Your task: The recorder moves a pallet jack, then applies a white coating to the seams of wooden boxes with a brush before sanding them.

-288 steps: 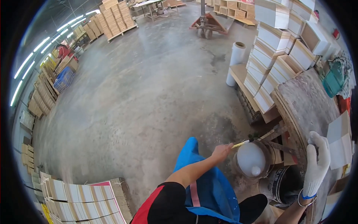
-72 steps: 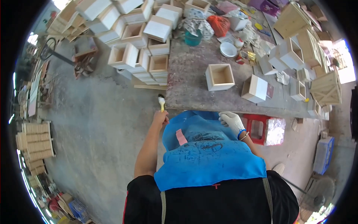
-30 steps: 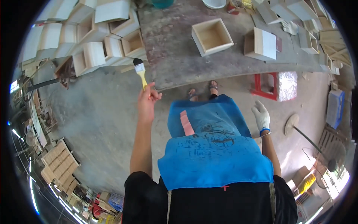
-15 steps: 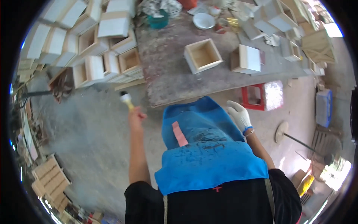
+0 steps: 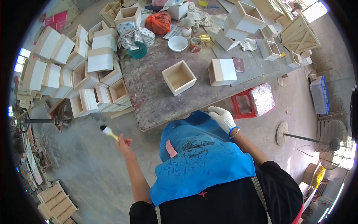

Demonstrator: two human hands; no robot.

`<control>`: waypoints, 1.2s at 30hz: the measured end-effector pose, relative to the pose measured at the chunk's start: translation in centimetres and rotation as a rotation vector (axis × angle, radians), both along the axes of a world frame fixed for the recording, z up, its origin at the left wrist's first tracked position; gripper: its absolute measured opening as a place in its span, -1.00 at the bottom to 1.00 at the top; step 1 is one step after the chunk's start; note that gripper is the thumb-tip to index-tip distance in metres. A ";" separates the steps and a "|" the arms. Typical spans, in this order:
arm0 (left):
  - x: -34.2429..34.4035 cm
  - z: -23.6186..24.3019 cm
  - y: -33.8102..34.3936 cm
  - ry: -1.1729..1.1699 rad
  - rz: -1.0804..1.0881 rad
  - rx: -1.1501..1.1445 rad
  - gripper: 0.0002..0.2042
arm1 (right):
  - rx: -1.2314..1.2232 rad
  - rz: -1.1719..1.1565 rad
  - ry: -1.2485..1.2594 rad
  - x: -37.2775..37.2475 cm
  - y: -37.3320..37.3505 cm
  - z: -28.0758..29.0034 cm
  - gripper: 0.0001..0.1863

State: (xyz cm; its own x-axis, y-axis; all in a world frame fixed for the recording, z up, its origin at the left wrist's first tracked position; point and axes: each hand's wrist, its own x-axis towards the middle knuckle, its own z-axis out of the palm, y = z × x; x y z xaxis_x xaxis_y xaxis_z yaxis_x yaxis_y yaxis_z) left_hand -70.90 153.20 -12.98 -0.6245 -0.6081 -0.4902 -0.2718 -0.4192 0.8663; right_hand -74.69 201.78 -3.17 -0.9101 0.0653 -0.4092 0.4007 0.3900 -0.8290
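My left hand [image 5: 125, 145], bare, is out to the left over the floor, fingers closed round the yellow handle of a paintbrush [image 5: 109, 132]. Its dark bristles point away to the upper left and touch nothing. A white knit glove covers my right hand [image 5: 222, 118]. Its fingers are loosely stretched beside the upper edge of my blue apron [image 5: 194, 153], close to the table's front edge. I see nothing held in it. Nearest on the table stand an open wooden box [image 5: 179, 77] and a second box [image 5: 222, 72] with a white side.
On the worktable [image 5: 149, 108] are a white bowl [image 5: 178, 44], a teal bucket [image 5: 138, 51] with cloth and an orange bag [image 5: 158, 23]. Many wooden boxes [image 5: 100, 59] are stacked left. A red stool [image 5: 244, 103] stands by the table; a fan [image 5: 330, 143] is at right.
The view has shifted, so the table and boxes sit lower and further left. My left hand has moved left with the paintbrush. My right hand has come nearer the table edge.
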 end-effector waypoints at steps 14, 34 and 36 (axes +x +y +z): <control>-3.2 10.7 14.8 0.065 -0.268 -0.207 -0.73 | -0.108 0.399 0.128 -8.3 6.4 5.9 -0.64; -10.9 19.7 38.0 0.172 -0.832 0.184 -0.68 | 0.361 0.686 0.919 -14.0 8.6 10.6 -0.57; -10.8 19.4 38.4 0.143 -0.855 0.183 -0.67 | 0.370 0.734 0.923 -14.3 8.8 10.5 -0.58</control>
State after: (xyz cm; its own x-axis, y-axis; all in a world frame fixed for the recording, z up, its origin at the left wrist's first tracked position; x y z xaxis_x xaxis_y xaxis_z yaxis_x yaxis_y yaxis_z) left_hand -81.66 191.65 6.43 -0.8924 0.1746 -0.4162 -0.4494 -0.2575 0.8554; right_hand -88.99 210.61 7.33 -0.7180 -0.6074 0.3399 -0.6882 0.5464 -0.4773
